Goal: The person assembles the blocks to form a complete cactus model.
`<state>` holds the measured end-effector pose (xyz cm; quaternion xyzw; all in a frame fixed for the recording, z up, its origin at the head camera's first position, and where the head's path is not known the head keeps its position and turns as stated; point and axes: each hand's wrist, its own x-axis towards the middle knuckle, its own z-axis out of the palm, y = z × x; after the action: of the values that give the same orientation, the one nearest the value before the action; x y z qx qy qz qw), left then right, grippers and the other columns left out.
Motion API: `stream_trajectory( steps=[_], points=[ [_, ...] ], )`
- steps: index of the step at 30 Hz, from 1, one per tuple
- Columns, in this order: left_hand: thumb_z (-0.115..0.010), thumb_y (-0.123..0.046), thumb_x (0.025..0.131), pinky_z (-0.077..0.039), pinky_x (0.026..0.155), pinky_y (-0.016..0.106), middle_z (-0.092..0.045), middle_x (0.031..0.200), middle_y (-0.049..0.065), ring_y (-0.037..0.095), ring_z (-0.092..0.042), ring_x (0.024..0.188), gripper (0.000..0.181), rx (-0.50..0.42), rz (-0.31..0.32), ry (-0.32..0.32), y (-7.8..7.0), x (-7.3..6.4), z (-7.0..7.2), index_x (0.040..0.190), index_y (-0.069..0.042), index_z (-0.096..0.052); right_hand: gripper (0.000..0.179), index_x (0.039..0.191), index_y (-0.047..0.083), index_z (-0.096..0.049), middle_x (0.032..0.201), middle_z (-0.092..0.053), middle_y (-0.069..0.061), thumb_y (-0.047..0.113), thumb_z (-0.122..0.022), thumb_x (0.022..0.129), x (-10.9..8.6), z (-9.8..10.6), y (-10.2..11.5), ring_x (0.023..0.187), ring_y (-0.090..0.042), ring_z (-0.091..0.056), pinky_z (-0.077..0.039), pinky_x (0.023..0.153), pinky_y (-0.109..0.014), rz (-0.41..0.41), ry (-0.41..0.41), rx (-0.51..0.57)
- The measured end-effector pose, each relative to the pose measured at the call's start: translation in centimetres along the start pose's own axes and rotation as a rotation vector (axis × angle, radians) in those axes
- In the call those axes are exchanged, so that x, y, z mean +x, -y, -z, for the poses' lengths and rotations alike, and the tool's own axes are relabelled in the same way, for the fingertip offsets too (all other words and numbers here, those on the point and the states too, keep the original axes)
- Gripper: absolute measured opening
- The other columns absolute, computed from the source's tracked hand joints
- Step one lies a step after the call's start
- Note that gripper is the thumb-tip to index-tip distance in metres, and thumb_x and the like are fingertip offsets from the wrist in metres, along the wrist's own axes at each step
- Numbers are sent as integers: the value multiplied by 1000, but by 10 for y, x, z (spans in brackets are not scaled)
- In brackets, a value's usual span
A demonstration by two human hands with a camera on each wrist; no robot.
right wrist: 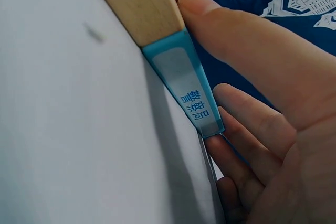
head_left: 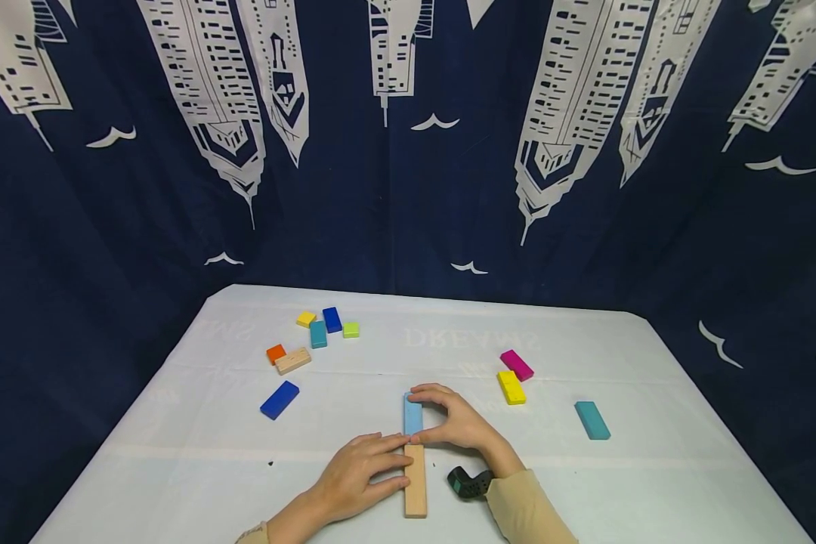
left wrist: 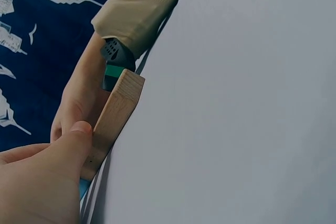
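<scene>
A light blue block [head_left: 412, 414] and a plain wooden block [head_left: 415, 487] lie end to end in a line on the white-covered table, the blue one farther away. My right hand [head_left: 461, 419] pinches the light blue block lengthwise, fingertips at its far end and thumb near the joint. In the right wrist view, the side of that block carries printed characters, and its end meets the wooden block [right wrist: 142, 6]. From the left, my left hand [head_left: 360, 472] touches the wooden block with fairly straight fingers. Its thumb tip presses the block's side in the left wrist view.
Back left lie several loose blocks, among them a teal block [head_left: 318, 334] and a wooden one [head_left: 293, 361], with a blue block [head_left: 279, 400] nearer. Rightward are a magenta block [head_left: 517, 364], a yellow block [head_left: 512, 387] and a teal block [head_left: 592, 420]. A black device [head_left: 469, 482] sits at my right wrist.
</scene>
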<state>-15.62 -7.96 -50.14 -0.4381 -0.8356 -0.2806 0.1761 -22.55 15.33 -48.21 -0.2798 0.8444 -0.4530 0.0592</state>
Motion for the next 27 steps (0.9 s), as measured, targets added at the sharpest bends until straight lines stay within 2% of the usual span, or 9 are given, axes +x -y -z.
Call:
stream_trajectory(
  steps=[5,11,16,21,24,27],
  points=[
    [-60,-36,92,-44,94,43,-59,128,-1,12,-54,117,26,-14,30,24,-2,2,0,108,-19,-70,57,123,15,-61,135,-50,0,33,-80,73,-1,3,0,129,-25,-39,-26,106,-54,-18,15,-3],
    [-58,-37,92,-43,96,43,-59,127,0,10,-53,117,26,-30,69,52,-5,2,1,108,-20,-70,50,125,7,-58,128,-56,-9,25,-74,81,-3,21,0,118,-28,-51,-36,102,-49,-70,-22,62],
    [-57,-36,93,-42,97,42,-58,129,-2,10,-52,118,25,-26,82,61,-4,2,1,109,-22,-69,49,124,-2,-57,121,-60,-16,19,-72,83,-12,46,-4,104,-27,-59,-48,91,-38,-100,-135,122],
    [-59,-32,92,-42,96,43,-58,128,-1,11,-53,117,21,-31,67,39,-4,-1,0,109,-22,-68,48,121,-7,-56,110,-63,-18,15,-73,81,-22,64,-12,92,-23,-63,-52,76,-26,-73,-274,118],
    [-60,-31,92,-42,96,43,-58,128,-1,12,-53,117,21,-35,58,26,-3,-2,-1,109,-22,-68,47,119,-4,-59,110,-64,-15,14,-75,79,-27,74,-17,97,-25,-61,-51,82,-29,-122,-366,72],
    [-60,-31,92,-43,96,43,-58,128,-1,12,-53,118,21,-35,53,21,-3,-2,-1,109,-22,-68,47,120,-2,-59,113,-63,-16,13,-76,79,-33,82,-20,104,-29,-58,-48,89,-37,-195,-440,59]
  ],
)
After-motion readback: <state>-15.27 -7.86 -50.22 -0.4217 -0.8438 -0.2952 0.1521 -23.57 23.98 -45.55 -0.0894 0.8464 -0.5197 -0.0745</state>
